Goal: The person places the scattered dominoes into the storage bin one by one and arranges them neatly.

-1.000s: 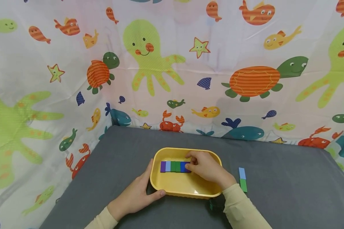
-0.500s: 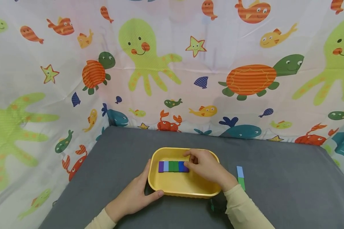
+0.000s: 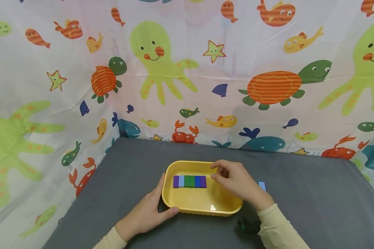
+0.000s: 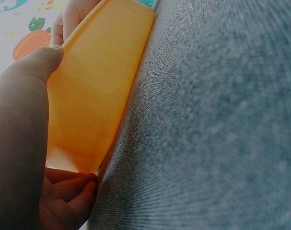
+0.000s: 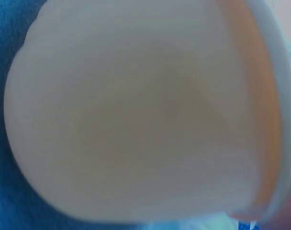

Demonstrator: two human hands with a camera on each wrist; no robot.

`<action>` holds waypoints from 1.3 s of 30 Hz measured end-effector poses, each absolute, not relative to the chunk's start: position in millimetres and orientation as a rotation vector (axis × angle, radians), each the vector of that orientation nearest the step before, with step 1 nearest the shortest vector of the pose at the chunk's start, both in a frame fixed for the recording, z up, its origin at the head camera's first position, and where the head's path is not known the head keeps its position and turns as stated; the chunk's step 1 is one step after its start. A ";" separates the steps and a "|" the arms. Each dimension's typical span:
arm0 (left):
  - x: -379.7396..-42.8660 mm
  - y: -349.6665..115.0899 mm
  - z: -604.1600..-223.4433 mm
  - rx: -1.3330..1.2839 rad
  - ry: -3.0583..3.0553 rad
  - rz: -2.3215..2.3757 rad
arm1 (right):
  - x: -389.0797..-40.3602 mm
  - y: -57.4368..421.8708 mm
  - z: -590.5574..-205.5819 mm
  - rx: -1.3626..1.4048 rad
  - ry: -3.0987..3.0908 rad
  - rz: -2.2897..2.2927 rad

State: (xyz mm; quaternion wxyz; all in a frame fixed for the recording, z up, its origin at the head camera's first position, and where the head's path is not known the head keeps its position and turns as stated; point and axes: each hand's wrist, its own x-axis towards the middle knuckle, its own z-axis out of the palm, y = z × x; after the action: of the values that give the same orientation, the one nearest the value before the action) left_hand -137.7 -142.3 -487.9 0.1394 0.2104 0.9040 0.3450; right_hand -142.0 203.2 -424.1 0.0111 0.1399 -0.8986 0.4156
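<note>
In the head view, a yellow plastic tub (image 3: 202, 204) holds a row of small flat tiles (image 3: 189, 181) in purple, light blue, green and blue, lying side by side. My left hand (image 3: 146, 211) grips the tub's left end, thumb on the front rim. The left wrist view shows the thumb (image 4: 47, 60) over the rim and fingers (image 4: 71, 196) around the tub's corner. Above the tub's right half hovers my right hand (image 3: 237, 180), thumb and index finger apart, holding nothing visible. In the right wrist view, a pale blurred surface covers most of the picture.
A light blue tile (image 3: 261, 186) lies on the grey cloth (image 3: 314, 193) right of the tub, partly behind my right forearm. A dark object (image 3: 249, 225) sits beside the right wrist. A patterned sea-animal curtain (image 3: 187, 69) hangs behind the table.
My right hand has drawn back to the right from the row, uncovering its purple end tile. My right forearm now covers the green tile on the table. The left hand stays on the tub.
</note>
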 end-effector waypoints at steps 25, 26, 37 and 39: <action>-137.0 -140.9 -486.7 0.588 2.604 0.999 | -123.6 269.2 -426.1 0.217 -2.771 1.267; -137.0 -140.7 -486.6 0.588 2.605 0.998 | -121.8 273.5 -426.5 0.203 -2.778 1.251; -137.5 -141.4 -489.3 0.592 2.608 1.003 | -94.9 323.9 -445.0 0.049 -2.872 1.145; -137.5 -141.8 -489.5 0.594 2.605 1.004 | -90.3 332.4 -450.0 0.016 -2.889 1.126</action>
State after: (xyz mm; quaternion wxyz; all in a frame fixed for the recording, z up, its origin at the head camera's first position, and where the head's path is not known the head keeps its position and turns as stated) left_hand -137.5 -141.8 -489.5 0.1433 0.2061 0.9032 0.3481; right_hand -90.3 332.4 -450.0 0.0205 0.0053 -0.9315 0.3631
